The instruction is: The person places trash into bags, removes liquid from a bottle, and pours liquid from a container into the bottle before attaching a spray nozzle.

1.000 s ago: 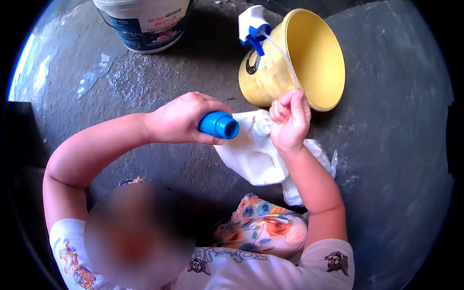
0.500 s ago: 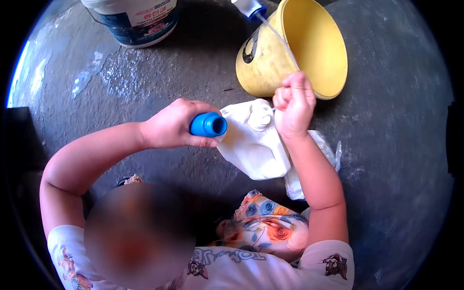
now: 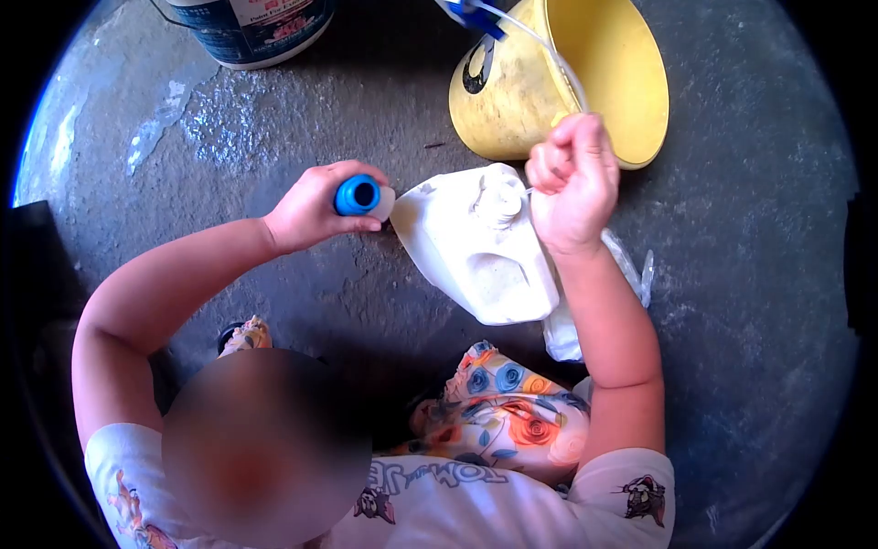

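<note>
My left hand (image 3: pixel 315 209) is wrapped round a blue bottle (image 3: pixel 357 196), whose uncapped mouth faces the camera. A whitish patch shows beside the bottle by my fingertips; I cannot tell whether it belongs to it. My right hand (image 3: pixel 576 188) is closed round the thin pale tube (image 3: pixel 562 64) of a pump head (image 3: pixel 477 16) with a blue collar. The tube bends in front of the yellow bucket, and the pump's top is partly cut off by the frame. Between my hands a white plastic jug (image 3: pixel 476 247) rests on the floor, its neck near my right fist.
A tilted yellow bucket (image 3: pixel 498 101) lies beyond my right hand, its mouth to the right. At the upper left stands a paint bucket (image 3: pixel 261 37) with a dark label. Crumpled clear plastic (image 3: pixel 562 334) lies under my right forearm. The dark floor (image 3: pixel 229 119) has a wet patch.
My left hand has drawn the blue bottle leftward, away from the jug, and turned its mouth more toward the camera. The tube in my right hand is bent more, with the pump head higher.
</note>
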`<state>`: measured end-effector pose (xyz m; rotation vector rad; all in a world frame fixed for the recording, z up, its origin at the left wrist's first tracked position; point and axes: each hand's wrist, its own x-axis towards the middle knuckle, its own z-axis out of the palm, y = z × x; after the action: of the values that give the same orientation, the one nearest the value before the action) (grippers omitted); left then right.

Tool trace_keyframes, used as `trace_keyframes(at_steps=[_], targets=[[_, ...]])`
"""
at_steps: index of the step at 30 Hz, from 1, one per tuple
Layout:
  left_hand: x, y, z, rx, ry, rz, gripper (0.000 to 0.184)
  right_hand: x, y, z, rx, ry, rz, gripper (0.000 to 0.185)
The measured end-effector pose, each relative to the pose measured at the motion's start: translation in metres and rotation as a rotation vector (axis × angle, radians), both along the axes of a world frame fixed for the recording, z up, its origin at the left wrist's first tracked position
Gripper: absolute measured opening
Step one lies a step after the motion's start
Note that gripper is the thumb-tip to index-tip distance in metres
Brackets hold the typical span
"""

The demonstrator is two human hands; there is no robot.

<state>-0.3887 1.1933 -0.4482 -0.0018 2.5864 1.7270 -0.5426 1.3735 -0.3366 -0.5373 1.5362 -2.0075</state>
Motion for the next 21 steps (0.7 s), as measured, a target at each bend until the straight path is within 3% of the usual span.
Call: trace_keyframes(at_steps=[5,10,11,14,16,18,20,21], targets=[[0.007,-0.001,-0.012,0.087,0.039,0.010,0.049,0.003,0.000,-0.005,0.034,-0.044,-0.027,0.029],[0.013,-0.003,0.013,0.058,0.094,0.017,0.052,0.013,0.001,0.013,0.012,0.006,0.030,0.027],[0.014,-0.005,0.020,0.046,0.103,-0.004,0.046,0.018,-0.003,0.017,0.032,0.010,0.049,0.026],[0.010,-0.014,0.041,-0.011,0.328,0.021,0.042,0.032,-0.019,0.028,0.116,0.042,0.114,0.024],[0.004,-0.013,0.070,0.440,0.088,0.005,0.052,0.041,-0.029,0.029,0.193,0.089,0.175,0.023],[-0.005,-0.016,0.102,0.841,-0.158,0.058,0.056,0.043,-0.035,0.032,0.329,0.307,0.308,0.020],[-0.011,-0.016,0.108,1.091,-0.127,0.033,0.056,0.051,-0.045,0.039,0.517,0.593,0.413,0.019],[-0.015,-0.009,0.109,1.104,-0.049,0.134,0.042,0.051,-0.049,0.033,0.470,0.702,0.379,0.019]])
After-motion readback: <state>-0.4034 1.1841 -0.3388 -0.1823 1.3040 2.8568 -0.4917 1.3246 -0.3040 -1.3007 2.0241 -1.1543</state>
